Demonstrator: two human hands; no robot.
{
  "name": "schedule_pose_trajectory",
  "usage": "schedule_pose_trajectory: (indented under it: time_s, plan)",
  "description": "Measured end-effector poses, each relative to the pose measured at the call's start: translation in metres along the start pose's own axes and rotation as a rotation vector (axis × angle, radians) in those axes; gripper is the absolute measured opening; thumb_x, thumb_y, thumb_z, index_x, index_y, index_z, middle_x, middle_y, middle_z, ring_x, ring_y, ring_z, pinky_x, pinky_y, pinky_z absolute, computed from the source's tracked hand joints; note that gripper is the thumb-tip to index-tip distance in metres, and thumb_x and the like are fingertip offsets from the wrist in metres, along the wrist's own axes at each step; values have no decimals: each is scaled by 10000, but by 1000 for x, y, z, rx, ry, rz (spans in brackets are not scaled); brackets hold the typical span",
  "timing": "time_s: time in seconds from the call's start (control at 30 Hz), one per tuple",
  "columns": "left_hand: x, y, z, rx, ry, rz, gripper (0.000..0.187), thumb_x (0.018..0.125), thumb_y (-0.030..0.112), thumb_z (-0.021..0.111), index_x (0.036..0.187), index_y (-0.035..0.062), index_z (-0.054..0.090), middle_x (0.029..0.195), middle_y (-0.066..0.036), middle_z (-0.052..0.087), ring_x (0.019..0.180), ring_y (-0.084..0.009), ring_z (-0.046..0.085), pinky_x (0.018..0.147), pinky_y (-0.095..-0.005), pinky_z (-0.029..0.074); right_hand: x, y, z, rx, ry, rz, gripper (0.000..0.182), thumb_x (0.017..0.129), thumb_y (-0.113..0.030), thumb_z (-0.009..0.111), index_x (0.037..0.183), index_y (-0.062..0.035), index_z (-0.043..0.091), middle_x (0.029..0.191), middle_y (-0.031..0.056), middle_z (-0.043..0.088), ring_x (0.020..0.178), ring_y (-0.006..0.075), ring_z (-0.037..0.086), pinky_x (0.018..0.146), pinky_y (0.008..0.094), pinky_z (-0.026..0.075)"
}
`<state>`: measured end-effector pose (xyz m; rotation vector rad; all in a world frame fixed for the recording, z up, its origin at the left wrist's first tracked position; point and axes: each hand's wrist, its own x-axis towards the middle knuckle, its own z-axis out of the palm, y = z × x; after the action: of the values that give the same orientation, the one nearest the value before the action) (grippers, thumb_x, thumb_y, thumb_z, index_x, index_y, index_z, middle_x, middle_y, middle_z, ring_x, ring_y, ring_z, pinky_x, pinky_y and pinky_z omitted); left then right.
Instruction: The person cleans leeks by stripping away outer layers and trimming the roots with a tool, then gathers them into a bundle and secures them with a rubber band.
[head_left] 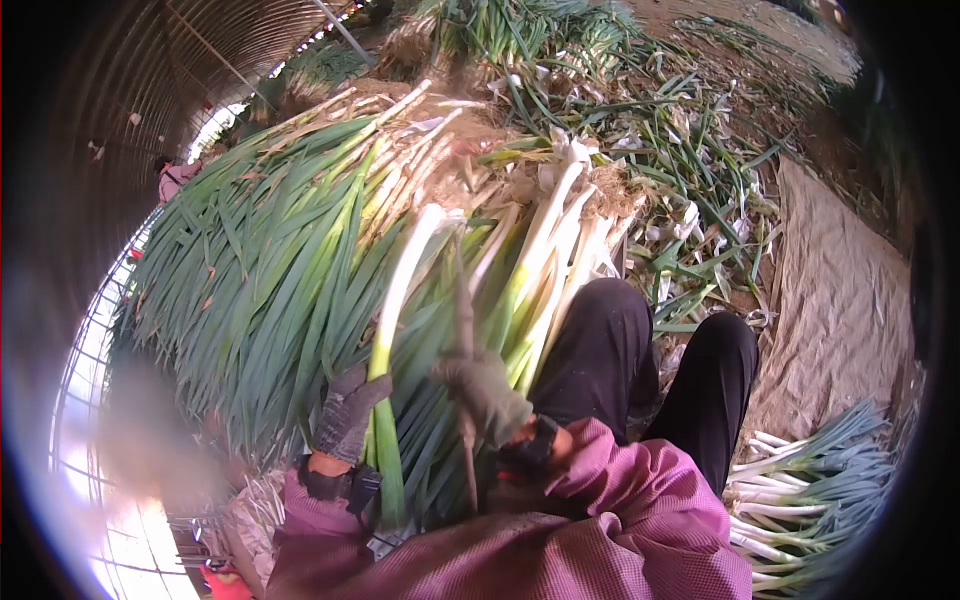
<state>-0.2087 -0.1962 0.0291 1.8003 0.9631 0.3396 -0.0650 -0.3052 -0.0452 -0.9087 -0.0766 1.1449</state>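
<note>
- Loads of scraps [700,190] all over the dirt floor [790,35], ribbed tunnel roof [140,70] curving over on the left
- Big leafy pile [260,240] left, more stalks [560,235] by the knees [605,330], white-stemmed bunch [800,510] near a brown sheet [840,300] right
- Left hand [345,415] is gripping one onion [402,270], white end pointing away; right hand [488,395] is wrapped round a thin rod [464,310] just beside it
- Can't tell if rod and onion touch
- Lower left's a blur, person in pink [175,180] way back is tiny
</note>
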Motion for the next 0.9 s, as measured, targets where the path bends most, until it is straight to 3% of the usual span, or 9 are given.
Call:
schedule_pose_trajectory:
  time_s: [0.03,0.2,0.3,0.33,0.43,0.47,0.63,0.8,0.9]
  plan:
    - [3,-5,9,17,17,66,202,857,176,633,979,17,660,801,3,584,743,-87,536,697,-263,426,-12,4,1,-38,-5,29,240,756,-60,732,914,-2,562,645,50,539,310,126,392,273,288,303]
    - [-6,33,46,213,-132,246,246,866,172,619,1044,6,660,898,-107,629,838,-211,593,723,-328,460,-57,-14,-3,-118,5,-156,243,772,-31,718,976,5,590,761,56,608,624,151,586,595,279,483]
    - [12,22,61,887,-111,814,252,856,170,613,1047,14,661,901,-171,623,882,-312,609,742,-378,476,-51,-8,-23,127,11,-208,269,778,-25,714,1018,16,599,816,58,629,760,159,595,738,280,472]
    - [28,8,70,895,-96,890,242,834,199,626,990,16,658,852,-207,613,864,-364,608,746,-425,478,-60,-21,-25,159,58,-187,277,770,-22,717,1018,28,604,832,59,630,716,149,582,696,280,472]
    - [76,-25,106,688,-26,800,201,824,144,629,989,33,658,863,-157,622,796,-349,616,681,-400,488,-47,-18,-49,101,185,-233,261,783,-32,655,1034,30,624,840,55,646,697,122,585,604,250,455]
    - [89,-39,119,758,-18,813,184,824,143,624,974,41,657,843,-151,623,776,-351,619,662,-404,489,-47,-20,-50,143,254,-357,215,787,-47,656,990,22,640,802,47,636,666,119,576,601,247,455]
    - [88,-39,151,1007,65,826,146,825,159,605,934,74,651,767,-126,633,681,-348,628,581,-406,495,-36,-26,-68,123,179,-275,166,802,-49,636,947,30,637,781,47,616,642,118,556,598,247,451]
    - [69,-57,160,899,-48,723,181,865,200,553,961,71,636,812,-114,629,729,-302,625,635,-389,486,-56,-36,-54,205,122,-241,187,806,-41,629,976,38,636,818,68,631,679,139,584,623,262,480]
    - [61,-68,168,867,-154,734,200,887,220,523,976,72,625,833,-103,622,750,-277,617,664,-381,478,-47,-21,-60,299,127,-124,192,797,-20,636,974,52,619,827,104,643,638,167,601,549,296,487]
